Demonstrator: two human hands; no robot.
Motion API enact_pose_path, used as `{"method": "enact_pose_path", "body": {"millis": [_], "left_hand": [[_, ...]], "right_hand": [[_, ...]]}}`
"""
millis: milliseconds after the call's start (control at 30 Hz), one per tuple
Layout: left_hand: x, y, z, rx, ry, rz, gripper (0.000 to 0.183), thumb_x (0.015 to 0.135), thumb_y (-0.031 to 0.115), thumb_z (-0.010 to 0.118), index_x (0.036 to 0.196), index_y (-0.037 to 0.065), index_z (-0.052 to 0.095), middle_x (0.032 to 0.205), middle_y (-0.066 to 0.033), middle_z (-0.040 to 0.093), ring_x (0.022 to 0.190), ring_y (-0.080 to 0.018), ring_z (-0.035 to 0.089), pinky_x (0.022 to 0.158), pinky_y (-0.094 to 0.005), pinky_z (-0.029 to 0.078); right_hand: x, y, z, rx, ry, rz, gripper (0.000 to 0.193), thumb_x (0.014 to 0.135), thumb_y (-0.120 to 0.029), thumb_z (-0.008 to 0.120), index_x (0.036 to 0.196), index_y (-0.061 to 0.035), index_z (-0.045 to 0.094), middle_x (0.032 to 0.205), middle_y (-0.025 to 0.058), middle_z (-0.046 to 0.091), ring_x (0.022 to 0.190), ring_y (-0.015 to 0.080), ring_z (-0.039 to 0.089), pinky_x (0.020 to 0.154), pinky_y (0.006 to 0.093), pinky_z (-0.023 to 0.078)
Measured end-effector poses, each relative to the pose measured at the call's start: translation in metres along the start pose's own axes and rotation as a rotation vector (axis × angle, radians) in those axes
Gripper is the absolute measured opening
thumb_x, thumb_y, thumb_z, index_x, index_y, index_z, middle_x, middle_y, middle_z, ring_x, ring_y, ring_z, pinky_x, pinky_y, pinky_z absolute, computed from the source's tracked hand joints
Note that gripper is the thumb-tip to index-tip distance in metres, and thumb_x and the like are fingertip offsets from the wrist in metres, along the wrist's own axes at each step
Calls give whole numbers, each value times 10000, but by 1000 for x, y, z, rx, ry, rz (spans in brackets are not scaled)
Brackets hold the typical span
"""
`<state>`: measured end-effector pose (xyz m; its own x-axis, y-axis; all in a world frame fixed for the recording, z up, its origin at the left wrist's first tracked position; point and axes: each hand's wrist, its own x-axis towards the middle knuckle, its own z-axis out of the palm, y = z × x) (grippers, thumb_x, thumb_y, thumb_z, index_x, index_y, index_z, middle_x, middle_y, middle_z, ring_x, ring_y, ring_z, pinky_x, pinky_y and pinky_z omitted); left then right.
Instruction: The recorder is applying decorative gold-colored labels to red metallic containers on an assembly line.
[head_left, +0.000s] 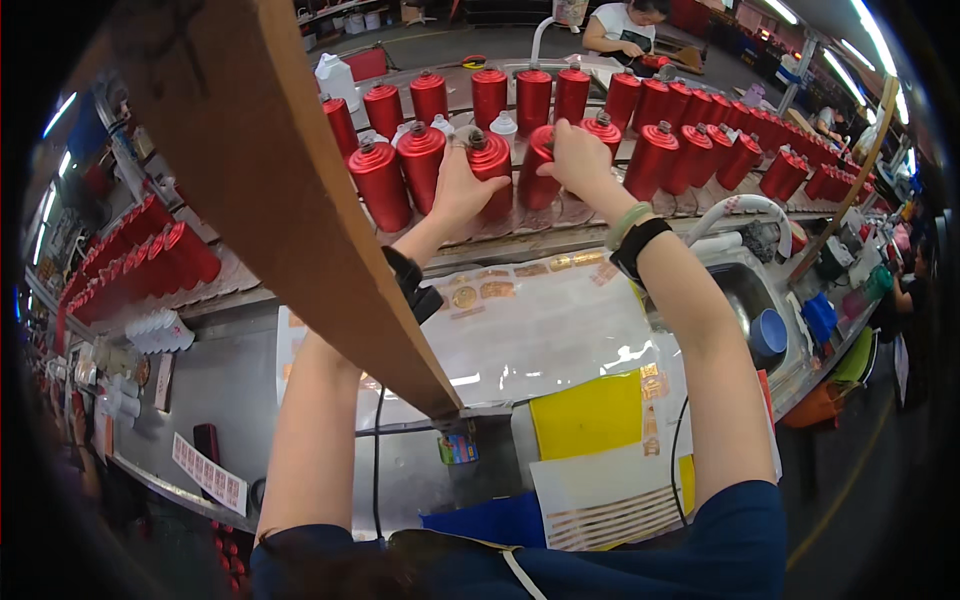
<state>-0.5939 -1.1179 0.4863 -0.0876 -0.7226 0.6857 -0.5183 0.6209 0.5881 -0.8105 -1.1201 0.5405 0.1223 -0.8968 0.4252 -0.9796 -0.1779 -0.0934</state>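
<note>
Both arms reach forward to a row of glossy red bottles with bare, narrow necks. My left hand (463,188) wraps round one red bottle (493,206), its thumb across the front and its fingers up by the shoulder. Just to the right, my right hand (583,160) is closed on the upper side of another red bottle (534,184), thumb against the front; its other fingers are partly hidden. Both bottles stand upright among their neighbours. Small white cups (503,127) sit between the front and back rows.
A brown wooden post (300,200) slants across the near left. Below my hands lies a clear sheet with gold stickers (497,290), beside a yellow sheet (588,414). A sink (735,290) with a blue bowl (768,332) is at the right. Another person (622,30) sits working beyond the bottles.
</note>
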Motion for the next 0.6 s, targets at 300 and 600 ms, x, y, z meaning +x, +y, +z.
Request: {"method": "enact_pose_path", "body": {"millis": [300, 600], "left_hand": [[-144, 117, -207, -469, 186, -291, 823, 695, 104, 959, 1388, 21, 524, 1314, -88, 617, 1204, -184, 610, 1059, -365, 510], [-292, 60, -418, 56, 552, -431, 786, 608, 27, 928, 1317, 47, 589, 1255, -83, 630, 1147, -206, 630, 1044, -362, 508]], "right_hand": [[-129, 69, -55, 319, 283, -252, 702, 629, -95, 920, 1276, -54, 649, 1059, 118, 727, 965, 282, 712, 894, 373, 549], [-297, -12, -235, 528, 60, -257, 537, 615, 74, 850, 1080, 33, 585, 1391, 193, 659, 958, 161, 595, 888, 280, 480]]}}
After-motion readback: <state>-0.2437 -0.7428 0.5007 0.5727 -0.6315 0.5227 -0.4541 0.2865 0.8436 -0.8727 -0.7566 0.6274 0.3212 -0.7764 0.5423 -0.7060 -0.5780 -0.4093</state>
